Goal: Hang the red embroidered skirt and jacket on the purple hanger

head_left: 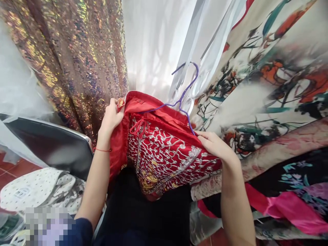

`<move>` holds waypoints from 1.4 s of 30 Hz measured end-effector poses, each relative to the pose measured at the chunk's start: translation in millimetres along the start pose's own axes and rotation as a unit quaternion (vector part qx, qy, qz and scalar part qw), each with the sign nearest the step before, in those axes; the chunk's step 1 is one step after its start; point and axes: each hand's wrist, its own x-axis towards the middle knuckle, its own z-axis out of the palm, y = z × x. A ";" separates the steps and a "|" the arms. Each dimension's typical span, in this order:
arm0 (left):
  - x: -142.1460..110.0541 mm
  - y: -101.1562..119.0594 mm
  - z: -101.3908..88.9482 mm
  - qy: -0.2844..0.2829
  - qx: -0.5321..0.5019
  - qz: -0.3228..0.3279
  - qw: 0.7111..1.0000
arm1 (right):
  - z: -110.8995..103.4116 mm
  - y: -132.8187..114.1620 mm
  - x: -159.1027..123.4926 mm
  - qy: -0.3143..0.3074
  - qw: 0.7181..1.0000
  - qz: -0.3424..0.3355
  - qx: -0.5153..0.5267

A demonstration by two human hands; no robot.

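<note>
The red garment (176, 157) spans the gap between the 2 hands, its top edge slanting down to the right. The left hand (111, 118) is clamped on its upper corner; the right hand (212, 145) grips the lower end. The purple hanger (180, 100) crosses that edge, hook pointing away, nearer the right hand.

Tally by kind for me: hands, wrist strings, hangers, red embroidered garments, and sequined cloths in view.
Hands, left hand and right hand: 2
Wrist strings, red string: 1
Hangers, purple hanger: 1
Red embroidered garment: 1
Sequined cloth: 1
Total: 6
</note>
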 end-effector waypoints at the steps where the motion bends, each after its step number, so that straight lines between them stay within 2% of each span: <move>1: -5.1 0.8 -5.3 -0.012 -0.009 0.004 1.000 | -0.2 -0.6 -0.4 0.005 1.000 0.003 0.000; 4: -15.0 2.2 -20.6 -0.048 0.001 0.009 0.999 | 1.3 -0.5 -1.4 0.020 1.000 0.017 0.001; 7: -13.8 5.3 -22.9 -0.072 0.069 -0.019 0.995 | 4.2 -1.0 -1.3 0.023 1.000 0.018 0.007; 8: -10.6 8.4 -19.5 -0.060 0.088 -0.034 0.994 | 5.0 -2.2 -1.3 0.024 1.000 0.012 0.004; 10: -0.7 17.9 -8.0 0.001 0.102 -0.052 0.993 | 5.7 -6.0 -1.8 0.025 1.000 -0.007 -0.012; 12: 12.0 29.3 5.4 0.079 0.090 -0.043 0.992 | 5.4 -10.5 -3.9 0.027 0.999 -0.022 -0.034; 14: 24.0 37.0 15.2 0.109 0.067 -0.012 0.992 | 5.0 -13.6 -7.6 0.031 0.998 -0.021 -0.050; 16: 32.5 36.5 19.3 0.077 0.046 0.029 0.996 | 5.3 -14.6 -12.0 0.045 0.997 -0.006 -0.054; 18: 36.1 27.6 19.0 0.007 0.043 0.052 0.998 | 6.4 -14.6 -15.1 0.060 0.997 0.004 -0.047; 21: 34.2 9.6 16.6 -0.104 0.069 0.010 0.992 | 8.4 -16.8 -15.6 0.057 0.998 -0.009 -0.027; 23: 31.1 4.3 17.0 -0.117 0.100 -0.041 0.987 | 9.7 -20.9 -14.2 0.041 0.999 -0.025 -0.018; 24: 30.0 5.1 18.0 -0.097 0.116 -0.062 0.987 | 10.7 -23.5 -13.5 0.033 0.999 -0.035 -0.012; 26: 30.0 13.3 21.5 -0.018 0.133 -0.082 0.988 | 14.1 -28.3 -12.8 0.013 0.998 -0.053 0.017; 28: 33.1 25.9 26.4 0.066 0.120 -0.073 0.988 | 19.7 -30.5 -13.3 -0.011 0.995 -0.046 0.086; 30: 38.0 36.5 32.1 0.118 0.095 -0.042 0.987 | 25.3 -27.9 -15.0 -0.011 0.986 -0.012 0.164; 31: 40.4 39.2 35.2 0.125 0.086 -0.022 0.988 | 27.0 -24.5 -16.3 0.011 0.982 0.009 0.190; 33: 44.0 37.9 40.8 0.089 0.071 0.020 0.993 | 26.5 -14.8 -20.4 0.117 0.968 0.052 0.216; 36: 45.0 22.8 45.7 -0.040 0.040 0.063 0.996 | 16.2 -1.0 -31.1 0.313 0.911 0.104 0.246; 37: 44.5 16.9 46.1 -0.068 0.039 0.061 0.995 | 11.8 0.9 -35.5 0.357 0.892 0.115 0.254; 39: 43.8 8.5 45.3 -0.077 0.057 0.034 0.995 | 3.8 -1.5 -44.1 0.388 0.877 0.111 0.260; 42: 48.6 11.5 41.9 -0.009 0.079 0.000 0.997 | -4.5 -16.9 -51.0 0.394 0.883 0.072 0.247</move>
